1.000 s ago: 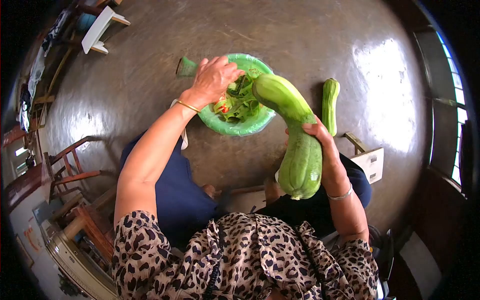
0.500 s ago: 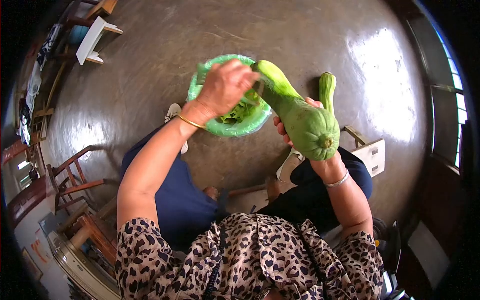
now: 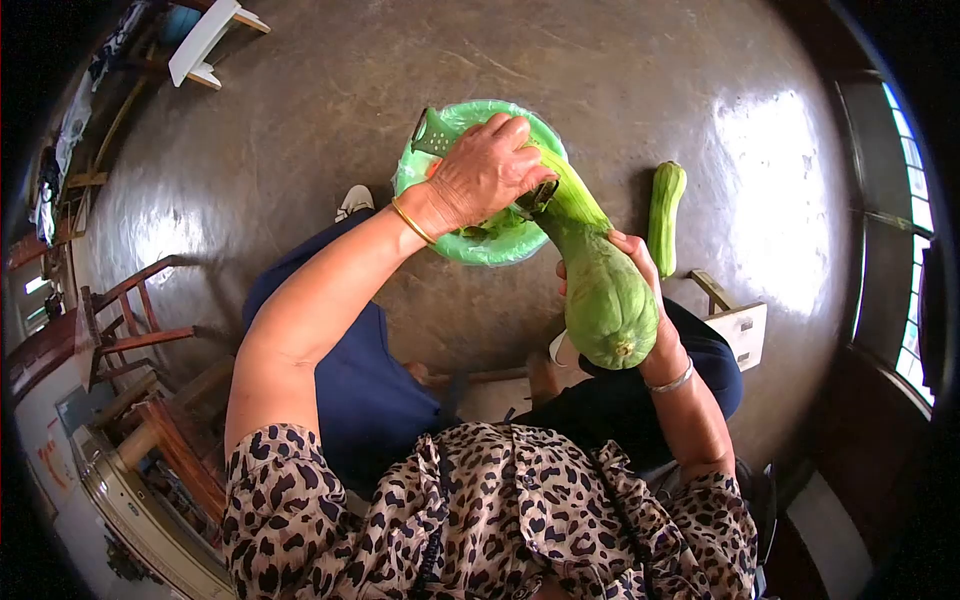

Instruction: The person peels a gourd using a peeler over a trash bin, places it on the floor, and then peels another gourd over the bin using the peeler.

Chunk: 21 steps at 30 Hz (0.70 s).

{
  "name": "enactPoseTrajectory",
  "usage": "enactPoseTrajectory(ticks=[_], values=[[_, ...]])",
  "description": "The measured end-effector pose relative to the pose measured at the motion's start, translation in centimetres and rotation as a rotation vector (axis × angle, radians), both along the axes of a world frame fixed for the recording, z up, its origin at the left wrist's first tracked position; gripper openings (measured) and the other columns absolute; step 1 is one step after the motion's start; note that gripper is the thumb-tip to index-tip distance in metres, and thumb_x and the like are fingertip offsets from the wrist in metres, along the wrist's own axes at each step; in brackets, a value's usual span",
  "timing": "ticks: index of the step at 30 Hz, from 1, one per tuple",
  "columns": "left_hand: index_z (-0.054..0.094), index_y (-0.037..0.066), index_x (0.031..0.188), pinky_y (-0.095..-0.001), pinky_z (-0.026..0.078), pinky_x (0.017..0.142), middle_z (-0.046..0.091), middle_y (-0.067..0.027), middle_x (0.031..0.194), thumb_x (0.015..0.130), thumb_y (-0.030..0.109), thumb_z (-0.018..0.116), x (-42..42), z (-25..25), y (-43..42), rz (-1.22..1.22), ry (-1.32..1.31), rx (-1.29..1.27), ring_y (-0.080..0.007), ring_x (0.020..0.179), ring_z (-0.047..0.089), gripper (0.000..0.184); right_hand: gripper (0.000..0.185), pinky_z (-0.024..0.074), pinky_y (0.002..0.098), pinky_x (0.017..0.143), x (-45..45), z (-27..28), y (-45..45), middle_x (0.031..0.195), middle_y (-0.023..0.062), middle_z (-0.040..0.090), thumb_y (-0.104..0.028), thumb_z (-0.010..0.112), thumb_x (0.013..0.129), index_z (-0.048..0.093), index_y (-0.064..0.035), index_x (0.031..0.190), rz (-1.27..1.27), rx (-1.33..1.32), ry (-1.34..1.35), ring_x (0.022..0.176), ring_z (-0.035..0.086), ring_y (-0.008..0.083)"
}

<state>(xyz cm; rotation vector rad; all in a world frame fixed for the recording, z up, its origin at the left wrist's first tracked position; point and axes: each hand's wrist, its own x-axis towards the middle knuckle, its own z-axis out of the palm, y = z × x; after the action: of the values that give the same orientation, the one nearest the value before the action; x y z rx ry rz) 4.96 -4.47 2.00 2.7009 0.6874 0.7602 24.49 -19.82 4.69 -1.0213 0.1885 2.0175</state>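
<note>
A long green squash, with a thick ribbed end towards me and a paler, peeled neck, is tilted over a basin. My right hand is wrapped round its thick part from the right and below, thumb on top. My left hand grips a green peeler, whose holed end sticks out at the left. The dark blade end lies against the squash's neck. Below is a green basin lined with clear plastic, holding green peelings, partly hidden by my left hand.
A second, pale green ribbed squash lies on the floor right of the basin. White-topped stools stand at the right and top left. A wooden chair is at the left, and my shoe is near the basin.
My left hand, blurred before, has moved right and down along the squash's neck with the peeler. The squash's thick end has tipped closer to me, and more of the neck looks pale.
</note>
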Motion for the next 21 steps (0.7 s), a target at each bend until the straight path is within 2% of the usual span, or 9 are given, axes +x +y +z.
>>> enactPoseTrajectory(ticks=[5, 7, 9, 11, 13, 17, 18, 20, 21], values=[[0.058, 0.006, 0.074, -0.039, 0.046, 0.072, 0.048, -0.0083, 0.083, 0.086, 0.028, 0.065, -0.3, -1.1, 0.4, 0.015, 0.032, -0.008, -0.0276, 0.082, 0.051, 0.026, 0.052, 0.057, 0.0358, 0.067, 0.0, 0.4, -0.5, 0.093, 0.0178, 0.066, -0.044, 0.049, 0.091, 0.056, 0.001, 0.117, -0.003, -0.024, -0.069, 0.074, 0.066, 0.0262], [0.059, 0.007, 0.074, -0.039, 0.046, 0.072, 0.049, -0.0077, 0.083, 0.087, 0.029, 0.064, -1.8, -2.2, 1.1, 0.015, 0.041, -0.027, -0.0276, 0.082, 0.052, 0.026, 0.052, 0.0552, 0.0339, 0.068, -0.1, 1.9, -1.0, 0.09, 0.0145, 0.065, -0.046, 0.051, 0.09, 0.057, 0.0, 0.115, -0.073, -0.01, -0.229, 0.072, 0.065, 0.0226], [0.06, 0.008, 0.075, -0.0391, 0.046, 0.072, 0.051, -0.0072, 0.082, 0.089, 0.03, 0.062, -4.4, -3.7, 2.8, 0.145, 0.285, 0.062, -0.0279, 0.082, 0.054, 0.026, 0.054, 0.053, 0.0318, 0.067, 1.8, 2.7, -2.1, 0.088, 0.0127, 0.065, -0.047, 0.05, 0.09, 0.058, -0.0001, 0.113, 0.159, 0.079, -0.271, 0.072, 0.063, 0.0203], [0.06, 0.009, 0.077, -0.0413, 0.045, 0.068, 0.054, -0.0078, 0.079, 0.091, 0.03, 0.059, -4.0, -3.6, 2.3, 0.197, 0.289, -0.018, -0.0285, 0.081, 0.056, 0.026, 0.053, 0.0529, 0.0315, 0.068, 1.7, 2.9, -2.4, 0.088, 0.0129, 0.064, -0.047, 0.049, 0.09, 0.058, 0.0004, 0.111, 0.119, 0.121, -0.2, 0.072, 0.063, 0.0204], [0.059, 0.011, 0.073, -0.0427, 0.043, 0.064, 0.057, -0.0062, 0.075, 0.093, 0.032, 0.057, -3.0, -3.5, 1.4, 0.191, 0.221, -0.055, -0.0268, 0.077, 0.059, 0.029, 0.053, 0.0532, 0.0323, 0.067, 1.2, 2.2, -1.9, 0.088, 0.0132, 0.064, -0.048, 0.049, 0.09, 0.058, 0.0008, 0.111, 0.07, 0.024, -0.259, 0.072, 0.064, 0.0208], [0.063, 0.013, 0.08, -0.0408, 0.04, 0.069, 0.063, -0.0032, 0.076, 0.095, 0.033, 0.052, -1.2, -0.6, 1.5, 0.265, 0.364, -0.228, -0.0243, 0.079, 0.061, 0.028, 0.046, 0.0544, 0.0324, 0.071, 0.8, 1.1, -0.3, 0.088, 0.0129, 0.064, -0.041, 0.054, 0.091, 0.057, -0.0016, 0.114, -0.036, 0.056, -0.168, 0.074, 0.064, 0.0203], [0.063, 0.013, 0.08, -0.0408, 0.04, 0.069, 0.063, -0.0032, 0.076, 0.095, 0.033, 0.052, -0.7, -0.5, 1.0, 0.268, 0.362, -0.224, -0.0243, 0.079, 0.061, 0.028, 0.041, 0.0532, 0.0327, 0.069, 0.3, 1.2, 0.2, 0.088, 0.0098, 0.065, -0.039, 0.055, 0.088, 0.059, -0.0024, 0.106, -0.068, 0.022, -0.165, 0.073, 0.064, 0.0207], [0.067, 0.016, 0.086, -0.0403, 0.041, 0.07, 0.064, -0.003, 0.081, 0.095, 0.034, 0.051, 0.5, -0.5, -0.4, 0.042, 0.145, -0.186, -0.0232, 0.082, 0.061, 0.026, 0.04, 0.0536, 0.033, 0.069, -0.6, 1.4, 1.0, 0.088, 0.0101, 0.065, -0.039, 0.055, 0.088, 0.058, -0.0025, 0.106, -0.105, 0.028, -0.12, 0.074, 0.064, 0.0211], [0.067, 0.016, 0.086, -0.0403, 0.041, 0.07, 0.064, -0.003, 0.081, 0.095, 0.034, 0.051, 1.1, -0.4, -1.2, 0.045, 0.147, -0.19, -0.0232, 0.082, 0.061, 0.026, 0.039, 0.0539, 0.0334, 0.07, -0.9, 1.3, 1.1, 0.088, 0.0103, 0.065, -0.038, 0.054, 0.088, 0.058, -0.0025, 0.105, -0.142, 0.031, -0.077, 0.074, 0.064, 0.0214]])
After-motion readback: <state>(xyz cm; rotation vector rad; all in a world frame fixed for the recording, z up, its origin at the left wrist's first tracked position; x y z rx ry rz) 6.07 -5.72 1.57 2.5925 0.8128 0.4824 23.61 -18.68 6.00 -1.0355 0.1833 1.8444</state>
